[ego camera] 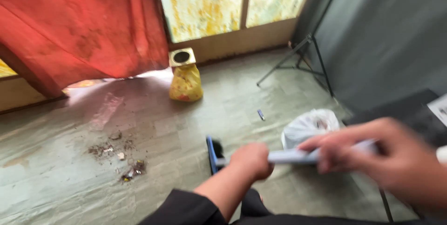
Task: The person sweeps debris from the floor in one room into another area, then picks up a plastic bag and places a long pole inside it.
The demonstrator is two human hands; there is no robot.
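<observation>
The person's left hand (252, 160) is closed in a fist around the lower part of a long pale grey-blue broom handle (298, 156), and the right hand (372, 153), blurred and nearer the camera, is wrapped around the same handle further up, fingers curled over it, so both hands have a full hold on it. The handle runs almost level across the lower right of the floor and ends at a blue broom head with dark bristles (213, 153), which sits on the grey-green tiled floor (233, 108) just left of the left fist. A black sleeve (184, 208) covers the left forearm at the bottom edge of the view. Well to the left of the broom head lies a small scatter of brown dirt and scraps (116, 157), out on the open floor. Just behind the hands sits a white plastic bag (309, 126), knotted and bulging, and a small dark object (261, 114), too small to tell, lies a little beyond it. Against the far wall stands a yellow plastic sack (186, 83) with a small square cream box with a round hole (182, 57) on top of it. A red cloth curtain (84, 24) hangs over the far left corner, and a black tripod stand (307, 48) stands by the grey wall at the right edge.
</observation>
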